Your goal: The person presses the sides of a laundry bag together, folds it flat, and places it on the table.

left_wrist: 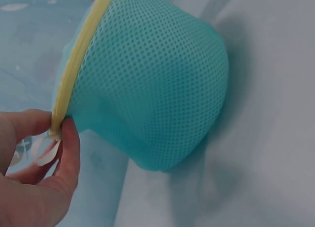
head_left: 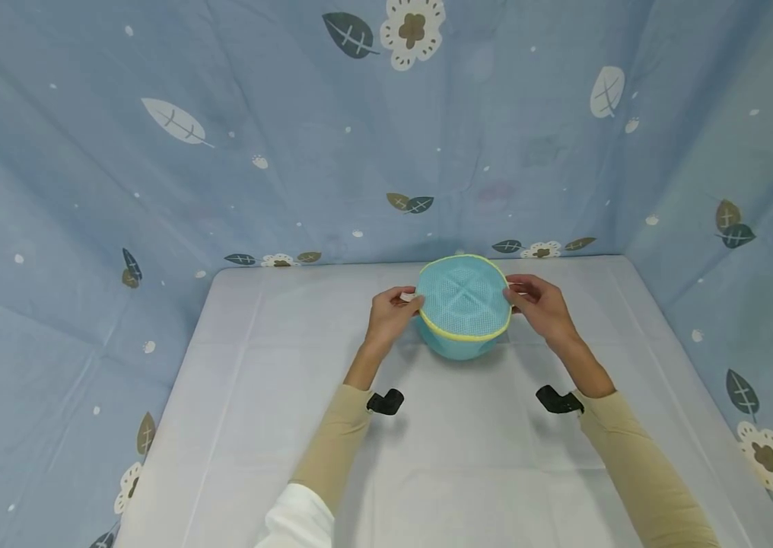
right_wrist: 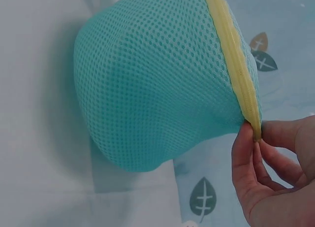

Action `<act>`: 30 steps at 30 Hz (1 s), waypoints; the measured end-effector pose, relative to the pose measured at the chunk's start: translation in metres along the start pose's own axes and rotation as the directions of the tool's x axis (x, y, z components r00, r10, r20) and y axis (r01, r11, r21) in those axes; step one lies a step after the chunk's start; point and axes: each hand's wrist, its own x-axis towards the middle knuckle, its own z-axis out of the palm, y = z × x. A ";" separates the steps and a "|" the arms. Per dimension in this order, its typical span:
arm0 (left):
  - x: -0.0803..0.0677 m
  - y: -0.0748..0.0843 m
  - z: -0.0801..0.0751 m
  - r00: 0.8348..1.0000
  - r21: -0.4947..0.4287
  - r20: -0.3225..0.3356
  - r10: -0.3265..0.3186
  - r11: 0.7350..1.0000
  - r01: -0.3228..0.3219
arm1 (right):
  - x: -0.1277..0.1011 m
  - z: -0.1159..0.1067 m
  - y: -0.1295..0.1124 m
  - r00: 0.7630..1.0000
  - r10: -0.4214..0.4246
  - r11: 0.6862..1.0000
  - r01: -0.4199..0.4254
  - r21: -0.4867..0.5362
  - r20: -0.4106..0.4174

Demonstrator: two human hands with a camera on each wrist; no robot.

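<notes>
Yellow fabric edging [left_wrist: 76, 62], apparently zip tape, is pinched at opposite sides by both grips. Left grip [head_left: 388, 318], just left of the item in the head view, is closed with thumb and fingers on the edging; a small white fabric tag [left_wrist: 48, 154] protrudes among those fingers. Right grip [head_left: 542, 306] pinches the opposite side, thumb on the near face, remaining fingers curled behind.

Item held: a turquoise mesh bag [head_left: 464, 293], rounded and drum-like, right of centre in the head view. Its round face, marked by crossing creases, tilts up toward the head camera; the body bulges out beneath the edging, toward the bottom of the frame.

Governing relation: the bag lies directly between the two grips, on a line running left to right across the frame. Neither hand is nearer; both are in contact. No marked long axis is found, the rim being near circular. In my judgement, any move must be shared, since the bag is supported evenly from two sides. Whether its underside bears on the white cloth-covered tabletop [head_left: 311, 342] cannot be confirmed; shadow lies just beside it.

Further out: a black wrist-mounted device [head_left: 386, 401] at lower centre, its counterpart to the right, and a blue printed curtain [head_left: 222, 190] across the upper frame.
</notes>
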 end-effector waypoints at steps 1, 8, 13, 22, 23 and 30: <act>-0.001 0.000 -0.001 1.000 -0.007 0.002 0.000 1.000 0.000 | -0.001 0.000 0.000 1.000 0.009 1.000 -0.009 0.013 0.005; -0.007 0.000 -0.006 1.000 -0.029 -0.007 -0.022 0.999 0.022 | -0.007 0.003 0.001 0.998 0.053 0.997 -0.054 0.049 0.024; -0.013 0.000 -0.009 0.999 -0.014 -0.009 -0.040 0.999 0.040 | -0.012 0.005 0.003 0.997 0.076 0.995 -0.078 0.064 0.035; -0.027 0.002 -0.017 0.997 -0.020 -0.033 -0.072 0.997 0.071 | -0.021 0.013 0.004 0.992 0.107 0.988 -0.114 0.105 0.066; -0.029 0.002 -0.018 0.997 -0.019 -0.036 -0.073 0.997 0.073 | -0.022 0.014 0.004 0.992 0.107 0.987 -0.114 0.111 0.071; -0.041 0.003 -0.024 0.997 -0.005 -0.035 -0.065 0.998 0.065 | -0.031 0.017 0.003 0.990 0.114 0.986 -0.123 0.111 0.089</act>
